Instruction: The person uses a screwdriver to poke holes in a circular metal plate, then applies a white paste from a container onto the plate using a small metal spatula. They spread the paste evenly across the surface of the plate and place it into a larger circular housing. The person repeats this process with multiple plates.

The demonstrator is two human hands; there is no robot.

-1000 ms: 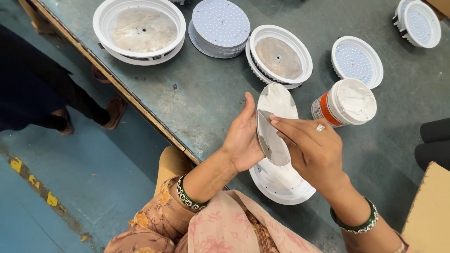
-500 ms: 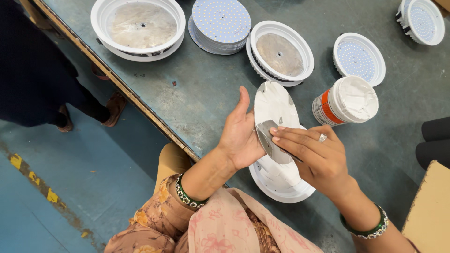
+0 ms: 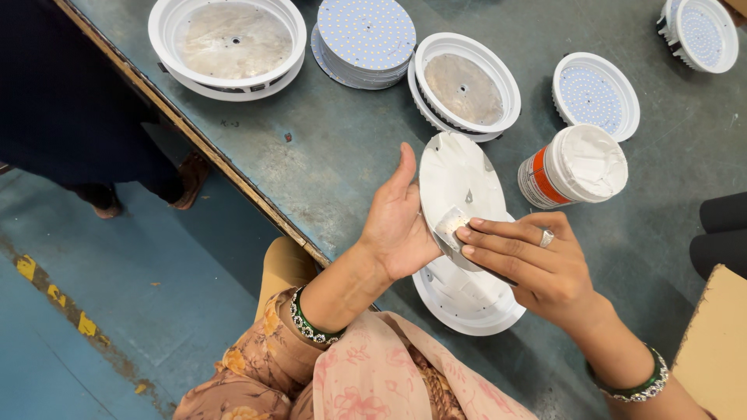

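Note:
My left hand [image 3: 397,222] holds a round white disc [image 3: 459,183] by its edge, tilted up above the grey-green table [image 3: 342,148]. My right hand [image 3: 529,260] presses a small flat spreader [image 3: 451,227] with white paste against the disc's lower face. Under both hands lies a white round lamp housing [image 3: 467,299] at the table's near edge. A white jar with an orange label [image 3: 576,165], covered in paste smears, lies on its side just right of the disc.
Further back are a large housing [image 3: 229,43], a stack of LED discs [image 3: 366,35], another housing [image 3: 465,85], and two housings fitted with LED boards [image 3: 597,95] [image 3: 700,35]. A person in dark clothes [image 3: 70,117] stands at left. Cardboard [image 3: 716,342] is at the right.
The disc has tilted so more of its white face shows. My right hand slid the spreader lower on the disc, toward its near edge.

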